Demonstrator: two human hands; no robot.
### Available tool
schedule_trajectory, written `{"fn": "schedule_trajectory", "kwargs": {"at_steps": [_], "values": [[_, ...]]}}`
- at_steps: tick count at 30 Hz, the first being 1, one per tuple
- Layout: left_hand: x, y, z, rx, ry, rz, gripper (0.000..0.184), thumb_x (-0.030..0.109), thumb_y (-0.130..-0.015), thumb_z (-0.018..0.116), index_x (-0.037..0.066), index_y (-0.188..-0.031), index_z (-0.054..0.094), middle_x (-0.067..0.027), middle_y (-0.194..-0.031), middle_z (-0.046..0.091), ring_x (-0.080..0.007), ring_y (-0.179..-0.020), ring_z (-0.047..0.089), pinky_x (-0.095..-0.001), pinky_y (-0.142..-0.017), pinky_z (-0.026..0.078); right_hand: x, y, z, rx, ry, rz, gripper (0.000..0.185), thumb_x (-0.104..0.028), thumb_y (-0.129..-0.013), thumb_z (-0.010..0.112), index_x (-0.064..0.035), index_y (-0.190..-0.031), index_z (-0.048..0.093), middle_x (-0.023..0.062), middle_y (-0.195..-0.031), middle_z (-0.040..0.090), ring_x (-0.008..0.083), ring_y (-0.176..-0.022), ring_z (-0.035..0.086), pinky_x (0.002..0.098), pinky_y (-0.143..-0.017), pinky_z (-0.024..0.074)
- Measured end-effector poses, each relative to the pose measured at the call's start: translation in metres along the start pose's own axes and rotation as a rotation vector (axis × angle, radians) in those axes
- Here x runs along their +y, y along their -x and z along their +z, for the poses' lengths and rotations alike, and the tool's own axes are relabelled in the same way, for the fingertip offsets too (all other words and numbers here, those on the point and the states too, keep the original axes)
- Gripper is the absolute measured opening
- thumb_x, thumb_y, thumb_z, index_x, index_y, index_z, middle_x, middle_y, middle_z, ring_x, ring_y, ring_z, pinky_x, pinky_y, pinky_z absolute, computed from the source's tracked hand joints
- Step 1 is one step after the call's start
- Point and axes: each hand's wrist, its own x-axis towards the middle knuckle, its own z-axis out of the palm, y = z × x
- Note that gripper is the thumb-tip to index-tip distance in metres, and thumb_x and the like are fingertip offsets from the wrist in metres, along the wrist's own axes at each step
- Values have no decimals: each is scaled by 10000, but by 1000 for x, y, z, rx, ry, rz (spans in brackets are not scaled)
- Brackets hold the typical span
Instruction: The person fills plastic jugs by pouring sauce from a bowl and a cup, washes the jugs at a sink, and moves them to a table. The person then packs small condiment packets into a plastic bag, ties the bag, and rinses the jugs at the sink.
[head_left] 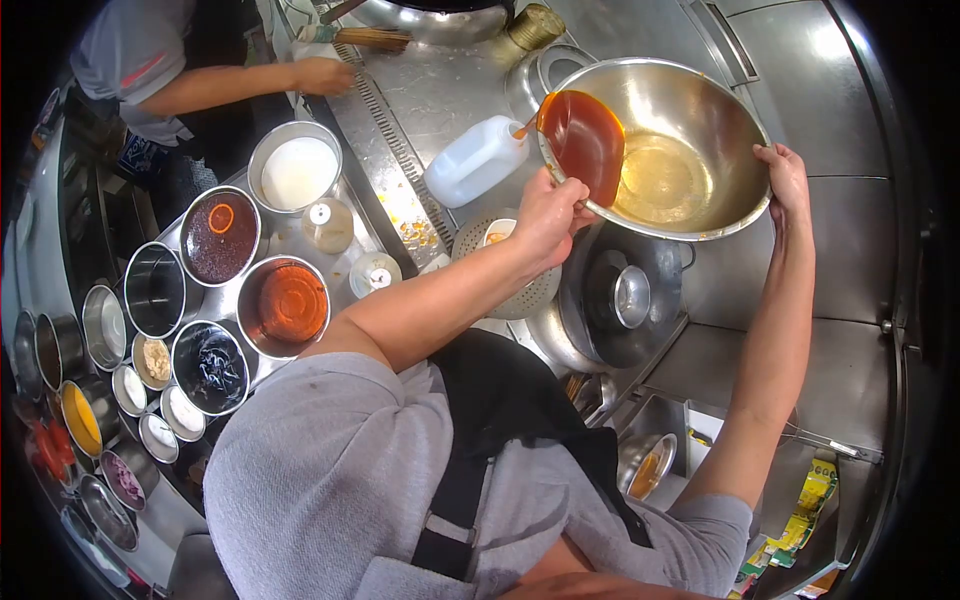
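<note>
A large steel bowl [690,130] is tilted toward the left, with red-brown sauce [583,145] pooled against its lower side. My left hand [555,215] is closed on the near-left rim. On the far right rim, my right hand [787,180] is also closed, its thumb over the edge. From the bowl's left lip a thin streak of sauce reaches the mouth of a whitish plastic jug [475,165]. The jug is on the steel counter, touched by neither hand. Under the bowl are a dark wok [590,315] and a perforated strainer [535,300], both partly hidden.
Several pots and tubs stand at left, including a pot of orange-red liquid [292,305] and one of white contents [300,173]. Another person's hand [325,75] is near a bamboo brush [370,38] at upper left. A steel wall [830,240] rises at right.
</note>
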Motion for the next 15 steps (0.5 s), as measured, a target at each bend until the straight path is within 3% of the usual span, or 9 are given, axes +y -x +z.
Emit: {"fn": "schedule_trajectory", "kwargs": {"at_steps": [15], "values": [[5,5,4,-3,14,-14,195,20,-862,495,70,-1049,486,-30,-826,562,-110,-686,552,-416,-772,579,-3,-2,-3,-17,41,-26,73,-68,-865,591,4,-875,596,50,-790,603,122,-695,552,273,-646,443]]}}
